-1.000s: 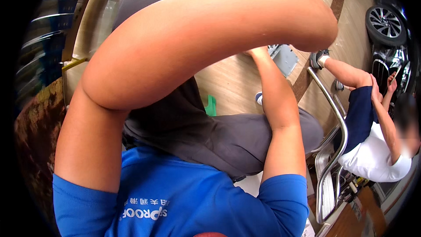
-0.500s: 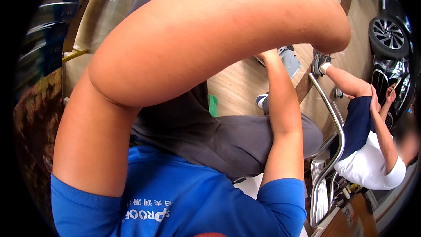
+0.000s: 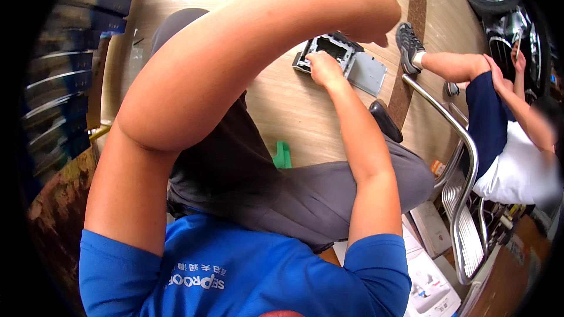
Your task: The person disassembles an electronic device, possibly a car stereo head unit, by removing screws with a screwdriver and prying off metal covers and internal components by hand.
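Observation:
A box-shaped grey metal housing [image 3: 301, 60] with a dark, open inside sits low in front of me on the floor. Along its right side lies a flat grey panel [image 3: 368, 74]; I cannot tell whether it is joined on. My right hand [image 3: 325, 69] reaches down to the near rim of the housing, its fingers bent over that edge. High across the view my left arm bends to the right, and my left hand [image 3: 376, 20] is at its end, above the panel. Its fingers are mostly hidden, and it covers part of the housing's far side.
A green plastic piece [image 3: 282, 155] lies near my leg. On the right, a person [image 3: 482, 100] sits on a metal-framed bench [image 3: 467, 158], holding a phone, with a dark car [image 3: 517, 32] behind. Blue boxes [image 3: 76, 53] are stacked at the left; a white printed box [image 3: 429, 282] is lower right.
The view has shifted, so the housing and my right hand show more fully. My left hand appears further left. The other person stays seated.

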`<state>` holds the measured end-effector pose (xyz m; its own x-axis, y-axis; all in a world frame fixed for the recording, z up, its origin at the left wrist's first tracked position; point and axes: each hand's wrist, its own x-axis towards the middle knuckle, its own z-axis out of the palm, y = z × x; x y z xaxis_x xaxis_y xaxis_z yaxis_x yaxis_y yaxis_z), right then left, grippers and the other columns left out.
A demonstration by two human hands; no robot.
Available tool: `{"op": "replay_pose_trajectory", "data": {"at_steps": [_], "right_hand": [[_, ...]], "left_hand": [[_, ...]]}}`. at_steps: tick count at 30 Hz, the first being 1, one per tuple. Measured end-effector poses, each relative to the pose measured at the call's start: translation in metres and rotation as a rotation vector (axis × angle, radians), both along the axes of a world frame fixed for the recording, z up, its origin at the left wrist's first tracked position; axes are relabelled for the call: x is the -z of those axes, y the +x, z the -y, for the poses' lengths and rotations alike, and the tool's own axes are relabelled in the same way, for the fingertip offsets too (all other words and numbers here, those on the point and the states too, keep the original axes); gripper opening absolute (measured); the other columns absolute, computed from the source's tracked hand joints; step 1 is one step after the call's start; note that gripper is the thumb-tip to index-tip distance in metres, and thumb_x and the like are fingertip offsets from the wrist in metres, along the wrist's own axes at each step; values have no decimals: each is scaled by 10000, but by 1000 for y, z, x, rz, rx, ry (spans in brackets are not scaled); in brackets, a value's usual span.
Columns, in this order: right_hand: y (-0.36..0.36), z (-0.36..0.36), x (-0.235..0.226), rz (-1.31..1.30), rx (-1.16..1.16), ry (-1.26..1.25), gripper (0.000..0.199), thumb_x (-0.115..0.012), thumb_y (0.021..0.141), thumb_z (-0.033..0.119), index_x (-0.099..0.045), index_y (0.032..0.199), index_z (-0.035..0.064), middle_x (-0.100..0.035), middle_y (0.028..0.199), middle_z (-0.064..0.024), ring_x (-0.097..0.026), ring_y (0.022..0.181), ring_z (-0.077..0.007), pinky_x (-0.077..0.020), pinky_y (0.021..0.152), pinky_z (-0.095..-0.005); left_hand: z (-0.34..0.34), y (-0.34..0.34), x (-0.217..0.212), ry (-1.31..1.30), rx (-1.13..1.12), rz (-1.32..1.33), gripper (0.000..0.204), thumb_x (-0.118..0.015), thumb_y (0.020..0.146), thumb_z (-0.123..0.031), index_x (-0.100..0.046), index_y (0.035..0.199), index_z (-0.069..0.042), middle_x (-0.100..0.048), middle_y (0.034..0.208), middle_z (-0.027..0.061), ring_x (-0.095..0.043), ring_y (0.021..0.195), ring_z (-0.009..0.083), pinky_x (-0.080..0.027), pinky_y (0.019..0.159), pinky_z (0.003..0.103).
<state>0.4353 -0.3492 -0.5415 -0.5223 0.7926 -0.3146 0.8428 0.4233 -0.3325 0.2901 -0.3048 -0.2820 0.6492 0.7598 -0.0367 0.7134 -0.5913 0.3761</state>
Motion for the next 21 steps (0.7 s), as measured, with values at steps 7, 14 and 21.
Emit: {"op": "replay_pose_trajectory", "data": {"at_steps": [7, 14, 21], "right_hand": [[17, 2, -6, -77, 94, 91, 171, -599, 839, 193, -682, 899, 55, -664, 951, -206, -644, 938, -379, -511, 843, -460], [75, -13, -25, -84, 510, -82, 259, -643, 837, 332, -725, 942, 109, -689, 962, -180, -652, 956, -342, -508, 852, -436], [142, -5, -23, -94, 628, 34, 282, -581, 776, 165, -722, 993, 53, -681, 994, -207, -647, 969, -348, -493, 906, -398]], "left_hand": [[7, 22, -12, -82, -19, -99, 324, -663, 869, -270, -653, 1089, -33, -692, 938, 174, -663, 897, 345, -521, 767, 444], [6, 28, -25, -73, -11, -131, 498, -631, 894, -249, -510, 1342, -70, -655, 1091, 214, -644, 1013, 322, -504, 888, 402], [-13, 15, -54, -191, 322, -22, 579, -613, 900, -377, -502, 1324, 2, -617, 1183, 240, -601, 1085, 361, -465, 948, 392]]}}
